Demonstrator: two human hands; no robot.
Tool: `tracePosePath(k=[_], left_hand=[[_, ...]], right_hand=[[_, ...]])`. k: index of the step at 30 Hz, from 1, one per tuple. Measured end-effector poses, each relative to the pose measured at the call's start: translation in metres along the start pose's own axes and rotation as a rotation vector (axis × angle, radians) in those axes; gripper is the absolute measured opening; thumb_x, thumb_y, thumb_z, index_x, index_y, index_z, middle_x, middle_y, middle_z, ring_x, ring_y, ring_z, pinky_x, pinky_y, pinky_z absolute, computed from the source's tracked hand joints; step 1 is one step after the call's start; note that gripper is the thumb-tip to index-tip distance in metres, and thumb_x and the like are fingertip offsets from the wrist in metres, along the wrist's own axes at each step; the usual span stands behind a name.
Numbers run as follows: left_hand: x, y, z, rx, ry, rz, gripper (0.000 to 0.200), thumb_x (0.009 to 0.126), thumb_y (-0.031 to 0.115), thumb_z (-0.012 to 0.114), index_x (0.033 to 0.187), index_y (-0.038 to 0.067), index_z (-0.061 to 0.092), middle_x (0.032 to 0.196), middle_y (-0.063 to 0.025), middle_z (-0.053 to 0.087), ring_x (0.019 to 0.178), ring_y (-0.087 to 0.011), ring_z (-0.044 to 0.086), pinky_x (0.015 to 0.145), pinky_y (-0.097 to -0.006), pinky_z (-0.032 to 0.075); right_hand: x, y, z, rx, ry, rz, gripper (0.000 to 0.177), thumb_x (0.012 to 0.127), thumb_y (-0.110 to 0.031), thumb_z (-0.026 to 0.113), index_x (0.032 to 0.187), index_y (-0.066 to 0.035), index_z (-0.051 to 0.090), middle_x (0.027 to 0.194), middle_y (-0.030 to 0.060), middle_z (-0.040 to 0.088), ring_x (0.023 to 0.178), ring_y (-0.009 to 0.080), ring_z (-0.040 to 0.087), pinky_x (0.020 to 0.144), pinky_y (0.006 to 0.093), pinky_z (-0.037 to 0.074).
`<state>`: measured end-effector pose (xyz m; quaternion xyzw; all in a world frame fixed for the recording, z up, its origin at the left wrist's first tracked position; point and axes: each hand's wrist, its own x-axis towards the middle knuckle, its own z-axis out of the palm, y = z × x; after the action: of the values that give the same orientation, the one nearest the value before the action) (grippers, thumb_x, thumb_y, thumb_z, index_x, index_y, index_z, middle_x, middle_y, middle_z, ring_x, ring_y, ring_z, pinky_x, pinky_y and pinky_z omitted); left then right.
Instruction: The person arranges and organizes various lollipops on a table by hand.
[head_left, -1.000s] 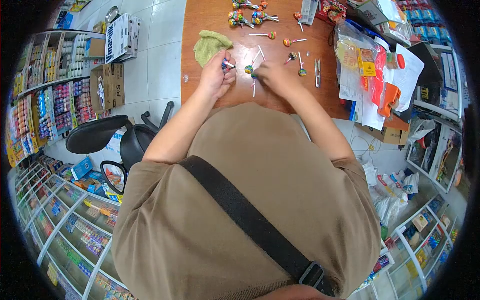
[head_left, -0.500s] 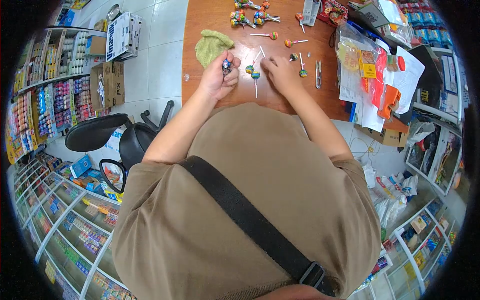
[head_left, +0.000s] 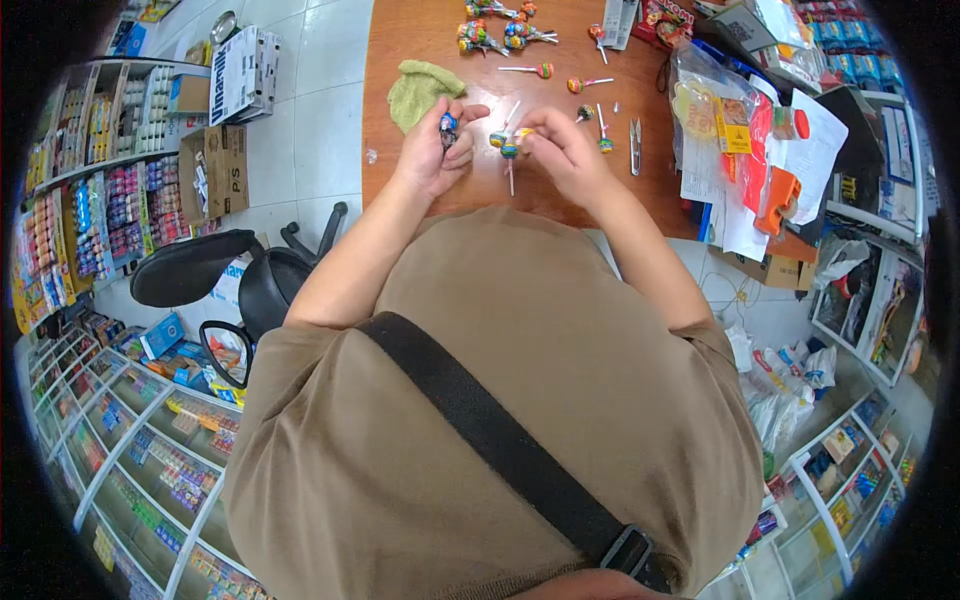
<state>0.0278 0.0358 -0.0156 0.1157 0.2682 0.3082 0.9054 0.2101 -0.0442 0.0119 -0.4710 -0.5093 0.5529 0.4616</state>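
My left hand [head_left: 432, 155] holds lollipops with a blue wrapper [head_left: 448, 122] against the palm, index finger and thumb partly stretched out. Between the fingertips of my right hand [head_left: 566, 152] is a small yellow and orange lollipop head [head_left: 524, 133]. Just left of those fingertips lie two green-and-blue lollipops, one [head_left: 498, 139] with its stick pointing up and away, the other [head_left: 510, 152] with its stick toward me. A crumpled green cloth [head_left: 425, 92] sits beyond my left hand.
More lollipops [head_left: 541, 70] lie across the wooden table [head_left: 420, 30], several bundled at the far side [head_left: 482, 40]. Tweezers [head_left: 635, 147] rest right of my right hand. Papers and plastic packets [head_left: 745, 190] cover the table's right end. A black chair [head_left: 270, 285] stands at left.
My right hand has moved left and slightly toward me, over the two lollipops, and a yellow and orange head now shows at its fingertips. My left hand's fingers have loosened.
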Motion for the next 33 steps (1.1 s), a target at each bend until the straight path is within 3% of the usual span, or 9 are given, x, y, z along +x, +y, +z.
tracePosePath(k=[4,7,10,16,19,22,25,26,33], left_hand=[[-0.002,-0.003,0.008,0.108,-0.013,-0.031,0.025,0.092,0.037,0.037,0.079,0.016,0.043,0.071,-0.0009,0.049,0.036,-0.0057,0.028,0.031,-0.0179,0.018],[-0.002,-0.003,0.007,0.102,-0.038,-0.05,0.029,0.094,0.035,0.031,0.08,0.013,0.043,0.079,-0.0106,0.056,0.034,-0.006,0.028,0.03,-0.0184,0.017],[-0.002,-0.004,0.003,0.106,-0.018,-0.053,0.028,0.094,0.035,0.031,0.08,0.014,0.042,0.066,-0.006,0.05,0.033,-0.0064,0.027,0.03,-0.0191,0.017],[-0.001,-0.004,-0.002,0.023,-0.068,-0.057,0.027,0.094,0.034,0.032,0.078,0.014,0.042,0.063,-0.0036,0.047,0.034,-0.0064,0.028,0.029,-0.0188,0.018],[-0.001,0.0,0.006,0.011,0.102,-0.007,0.026,0.092,0.037,0.037,0.08,0.016,0.046,0.058,-0.0009,0.048,0.034,-0.0054,0.029,0.029,-0.0176,0.018],[-0.003,0.0,0.014,0.004,0.089,-0.023,0.028,0.092,0.038,0.037,0.078,0.015,0.046,0.059,-0.0006,0.05,0.034,-0.0055,0.03,0.028,-0.0176,0.019],[-0.003,-0.004,0.01,-0.022,0.012,-0.076,0.03,0.092,0.038,0.037,0.076,0.014,0.047,0.062,-0.0001,0.051,0.033,-0.0058,0.03,0.028,-0.0169,0.021],[-0.003,-0.005,0.01,-0.012,0.016,-0.077,0.029,0.092,0.037,0.036,0.077,0.014,0.046,0.063,-0.0004,0.05,0.034,-0.0059,0.03,0.028,-0.0168,0.021],[-0.004,-0.006,0.005,0.039,0.017,-0.097,0.026,0.093,0.036,0.034,0.081,0.015,0.044,0.06,0.0007,0.047,0.035,-0.0073,0.034,0.028,-0.0178,0.02]], right_hand=[[0.013,-0.014,0.009,-0.218,-0.007,0.018,0.021,0.087,-0.019,0.049,0.097,0.0,0.053,0.075,0.0094,0.058,0.066,0.014,0.054,0.061,0.0288,0.043],[0.017,-0.023,0.014,-0.303,-0.017,-0.046,0.023,0.087,-0.021,0.049,0.1,-0.002,0.053,0.075,0.0098,0.058,0.068,0.0169,0.055,0.063,0.0294,0.043],[0.02,-0.023,0.018,-0.198,-0.035,-0.009,0.022,0.087,-0.021,0.05,0.101,-0.004,0.053,0.075,0.0089,0.058,0.071,0.0174,0.055,0.065,0.0291,0.043],[0.018,-0.033,0.014,-0.274,-0.06,0.007,0.017,0.085,-0.016,0.054,0.095,-0.002,0.051,0.079,-0.0001,0.052,0.068,0.0059,0.047,0.059,0.022,0.04],[0.013,-0.036,0.005,-0.384,0.006,-0.022,0.021,0.079,-0.011,0.06,0.096,-0.003,0.052,0.079,-0.0016,0.052,0.068,0.0042,0.046,0.058,0.0204,0.04],[0.015,-0.02,0.008,-0.221,0.171,0.025,0.028,0.073,-0.008,0.064,0.099,-0.004,0.055,0.083,0.0008,0.056,0.072,0.0083,0.05,0.062,0.0235,0.042],[0.021,-0.02,0.016,-0.545,0.137,-0.381,0.028,0.069,-0.004,0.063,0.096,-0.009,0.058,0.086,0.0021,0.061,0.075,0.0181,0.052,0.071,0.0304,0.043],[0.02,-0.023,0.02,-0.565,0.108,-0.285,0.029,0.066,-0.003,0.064,0.094,-0.011,0.061,0.091,0.0015,0.062,0.087,0.0232,0.051,0.077,0.0329,0.042],[0.024,-0.003,0.024,-0.723,0.167,-0.427,0.025,0.064,-0.007,0.067,0.088,-0.013,0.066,0.085,0.0037,0.061,0.085,0.0248,0.051,0.074,0.0333,0.042]])
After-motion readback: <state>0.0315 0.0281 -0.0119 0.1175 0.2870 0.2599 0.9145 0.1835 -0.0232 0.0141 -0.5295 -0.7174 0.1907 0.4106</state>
